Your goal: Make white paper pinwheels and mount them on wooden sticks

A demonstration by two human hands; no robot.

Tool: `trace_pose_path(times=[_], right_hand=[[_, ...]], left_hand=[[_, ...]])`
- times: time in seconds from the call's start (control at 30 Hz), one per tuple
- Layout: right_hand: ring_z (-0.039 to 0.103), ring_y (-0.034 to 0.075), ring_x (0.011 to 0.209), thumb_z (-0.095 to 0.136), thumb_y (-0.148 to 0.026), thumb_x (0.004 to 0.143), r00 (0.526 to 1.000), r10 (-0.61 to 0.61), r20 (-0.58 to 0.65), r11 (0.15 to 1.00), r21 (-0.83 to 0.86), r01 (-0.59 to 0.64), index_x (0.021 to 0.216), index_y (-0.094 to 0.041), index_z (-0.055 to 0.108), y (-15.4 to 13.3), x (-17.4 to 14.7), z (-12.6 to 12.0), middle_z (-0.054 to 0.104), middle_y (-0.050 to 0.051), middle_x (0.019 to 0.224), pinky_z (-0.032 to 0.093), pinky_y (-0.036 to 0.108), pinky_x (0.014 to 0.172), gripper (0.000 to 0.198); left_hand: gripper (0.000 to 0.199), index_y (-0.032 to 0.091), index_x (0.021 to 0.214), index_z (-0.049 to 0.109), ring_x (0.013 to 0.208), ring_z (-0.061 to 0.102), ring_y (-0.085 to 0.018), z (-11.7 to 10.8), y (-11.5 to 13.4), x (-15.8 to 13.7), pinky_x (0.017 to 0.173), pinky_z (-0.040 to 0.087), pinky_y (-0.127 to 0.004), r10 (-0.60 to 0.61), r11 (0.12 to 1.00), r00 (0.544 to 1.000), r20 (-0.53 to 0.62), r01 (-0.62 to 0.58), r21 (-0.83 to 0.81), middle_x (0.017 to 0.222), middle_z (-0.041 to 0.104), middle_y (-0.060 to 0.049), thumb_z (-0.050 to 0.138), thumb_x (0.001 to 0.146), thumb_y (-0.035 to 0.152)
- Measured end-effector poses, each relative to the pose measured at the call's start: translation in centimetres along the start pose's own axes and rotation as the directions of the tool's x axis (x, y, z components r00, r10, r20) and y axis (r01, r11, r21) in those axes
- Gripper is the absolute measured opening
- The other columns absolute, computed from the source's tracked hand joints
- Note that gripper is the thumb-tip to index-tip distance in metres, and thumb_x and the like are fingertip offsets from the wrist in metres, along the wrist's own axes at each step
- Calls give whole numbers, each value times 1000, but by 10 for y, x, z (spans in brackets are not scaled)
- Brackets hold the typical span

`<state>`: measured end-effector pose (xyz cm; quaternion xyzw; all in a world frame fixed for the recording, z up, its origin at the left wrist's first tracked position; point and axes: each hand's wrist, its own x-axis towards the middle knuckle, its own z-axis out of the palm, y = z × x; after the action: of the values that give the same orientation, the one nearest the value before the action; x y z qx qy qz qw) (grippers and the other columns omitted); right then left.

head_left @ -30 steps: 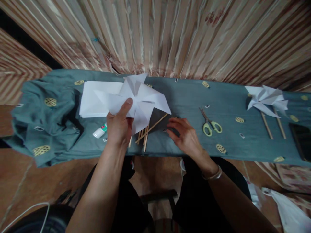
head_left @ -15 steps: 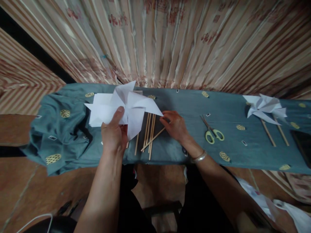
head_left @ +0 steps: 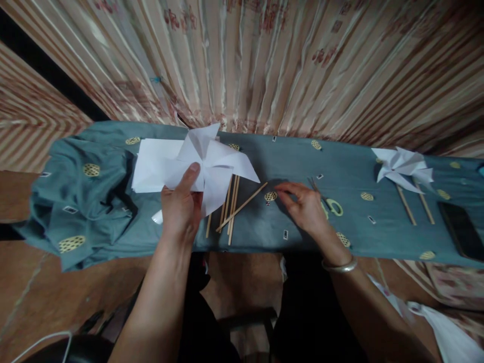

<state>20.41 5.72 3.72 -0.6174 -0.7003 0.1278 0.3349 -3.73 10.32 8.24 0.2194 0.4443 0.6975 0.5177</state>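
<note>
A white paper pinwheel (head_left: pixel 215 151) is gripped in my left hand (head_left: pixel 179 209), thumb on its front near the centre and fingers behind. My right hand (head_left: pixel 306 206) hovers over the cloth to the right, thumb and forefinger pinched together; anything between them is too small to make out. Just beyond that hand lie scissors (head_left: pixel 335 206) with pale green handles, partly covered by it. Several thin wooden sticks (head_left: pixel 233 212) rest below the pinwheel, one (head_left: pixel 245 204) slanting across the others. Under the pinwheel's left side is a stack of white paper (head_left: pixel 151 164).
A green cloth (head_left: pixel 287 156) with yellow prints covers the narrow table. At the right lie finished-looking white pinwheels (head_left: pixel 403 166) with wooden sticks and a black phone (head_left: pixel 461 229). A striped curtain (head_left: pixel 245 65) hangs along the back edge.
My right hand has moved right, away from the pinwheel's tip and the slanting stick, towards the scissors. The pinwheel stays in my left hand, and the view has shifted slightly.
</note>
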Motion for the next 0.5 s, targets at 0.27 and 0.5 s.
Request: trace_pose_path(times=[0.27,0.5], right_hand=[[69,25,100,60,-21,89,998,-32,52,998,57,29,91,-23,73,-2,-26,18,77,7,102,54,45,92,13],[68,27,100,61,-21,88,1000,-9,-14,1000,3,9,87,-23,70,0,-23,31,76,8,103,53,46,94,10]], left_hand=[[25,20,92,73,113,69,-23,11,-10,-7,93,59,-31,-32,999,999,4,32,11,103,78,-4,79,68,15],[21,20,85,72,109,70,-23,21,-18,-11,92,58,-30,-70,997,997,20,69,23,96,78,-3,80,66,17]])
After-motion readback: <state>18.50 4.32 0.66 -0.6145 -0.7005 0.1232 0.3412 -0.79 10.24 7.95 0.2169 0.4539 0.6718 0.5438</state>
